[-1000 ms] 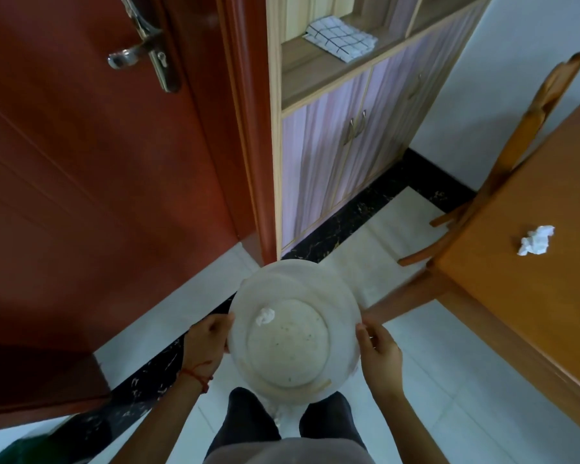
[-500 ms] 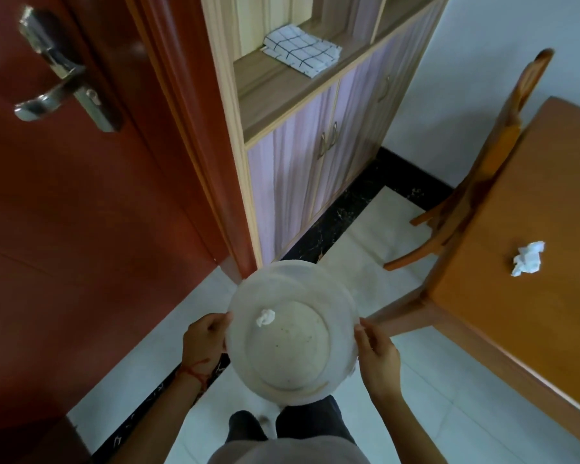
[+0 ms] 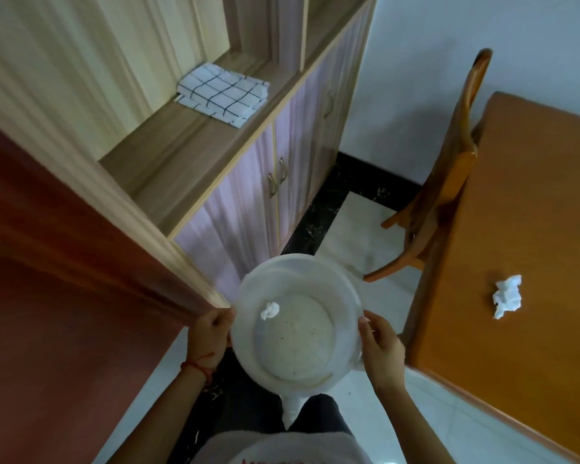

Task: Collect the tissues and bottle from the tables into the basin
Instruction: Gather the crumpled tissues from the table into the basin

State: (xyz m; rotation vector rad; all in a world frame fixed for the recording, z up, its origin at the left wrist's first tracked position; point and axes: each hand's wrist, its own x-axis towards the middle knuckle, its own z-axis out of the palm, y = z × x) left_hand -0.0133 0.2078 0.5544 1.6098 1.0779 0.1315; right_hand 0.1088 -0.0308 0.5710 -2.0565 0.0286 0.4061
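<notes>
From the head view, the left hand (image 3: pixel 209 341) and right hand (image 3: pixel 380 346) curl their fingers round opposite sides of the rim of a white basin (image 3: pixel 344 296). One crumpled tissue (image 3: pixel 269 310) lies inside it. Another tissue (image 3: pixel 508 296) lies on the wooden table (image 3: pixel 533 195) to the right, beside a chair (image 3: pixel 449 169).

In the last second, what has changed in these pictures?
The view swung right: the red door left the frame, and the table with its crumpled tissue came nearer. Unchanged: both hands, left and right, grip the basin, one tissue inside.
</notes>
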